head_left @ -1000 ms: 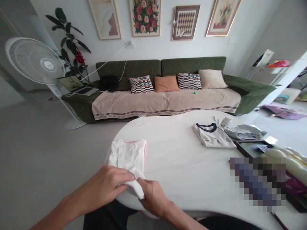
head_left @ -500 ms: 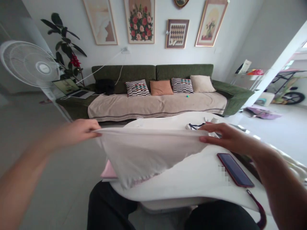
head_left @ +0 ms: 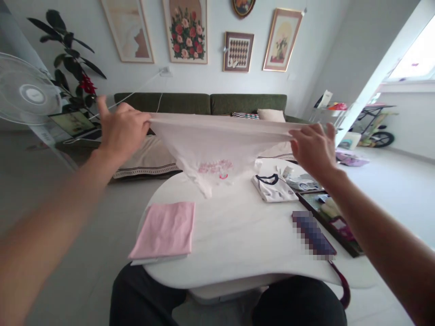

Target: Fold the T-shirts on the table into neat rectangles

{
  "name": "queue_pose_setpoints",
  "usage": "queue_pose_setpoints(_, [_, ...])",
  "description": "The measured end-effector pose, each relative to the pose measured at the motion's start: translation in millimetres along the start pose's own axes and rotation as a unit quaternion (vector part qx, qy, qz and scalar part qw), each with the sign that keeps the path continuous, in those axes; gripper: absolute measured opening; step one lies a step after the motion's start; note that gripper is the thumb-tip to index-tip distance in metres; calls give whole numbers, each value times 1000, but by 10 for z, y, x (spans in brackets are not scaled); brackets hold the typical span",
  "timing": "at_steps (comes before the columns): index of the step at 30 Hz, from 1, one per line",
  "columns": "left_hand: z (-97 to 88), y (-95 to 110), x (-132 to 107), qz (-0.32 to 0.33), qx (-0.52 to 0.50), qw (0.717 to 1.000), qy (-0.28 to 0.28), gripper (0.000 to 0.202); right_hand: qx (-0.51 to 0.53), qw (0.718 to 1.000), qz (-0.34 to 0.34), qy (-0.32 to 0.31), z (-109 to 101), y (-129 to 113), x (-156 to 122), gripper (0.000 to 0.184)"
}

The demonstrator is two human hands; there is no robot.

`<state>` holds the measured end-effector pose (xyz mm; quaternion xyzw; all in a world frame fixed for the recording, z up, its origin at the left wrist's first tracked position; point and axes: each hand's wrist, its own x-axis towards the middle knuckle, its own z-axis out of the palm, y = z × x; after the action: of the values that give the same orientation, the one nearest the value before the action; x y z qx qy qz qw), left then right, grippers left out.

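1. White garment (head_left: 217,140), one, stretched above surface (head_left: 234,240)
2. Two hands: left hand (head_left: 124,129), right hand (head_left: 312,147), each clamped on its top edge
3. On surface: one folded pink cloth (head_left: 166,228), one folded shirt (head_left: 277,189)

Holds left forearm (head_left: 63,210) bare and angled inward from the lower left, blurred toward the elbow; mirrors with right forearm (head_left: 377,231) from the lower right, in sharper focus. Sets left hand (head_left: 124,127) well apart from right hand (head_left: 311,146), slightly higher in view. Shows backs of both. Pinches firmly on each side, pointing one outer finger (head_left: 101,106) upward per hand. Bends left knee (head_left: 144,285) and right knee (head_left: 301,296) below, spread apart.
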<state>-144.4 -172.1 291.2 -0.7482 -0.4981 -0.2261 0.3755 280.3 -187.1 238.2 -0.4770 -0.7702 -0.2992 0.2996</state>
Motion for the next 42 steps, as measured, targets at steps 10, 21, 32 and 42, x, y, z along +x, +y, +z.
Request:
queue_pose_setpoints(10, [562, 1327, -2052, 121, -158, 947, -253, 28, -55, 981, 84, -163, 587, -238, -2437, 33])
queue_pose_setpoints(21, [1059, 2039, -2232, 111, -440, 811, -369, 26, 137, 943, 205, -223, 967, -535, -3270, 29])
queue_pose_setpoints(32, [2466, 2693, -2134, -94, -253, 899, -345, 58, 61, 886, 257, -380, 1758, -1011, -3118, 53])
queue_pose_setpoints(42, [2537, 2686, -2122, -105, -248, 887, -375, 62, 118, 870, 360, -314, 2640, 381, -1802, 34])
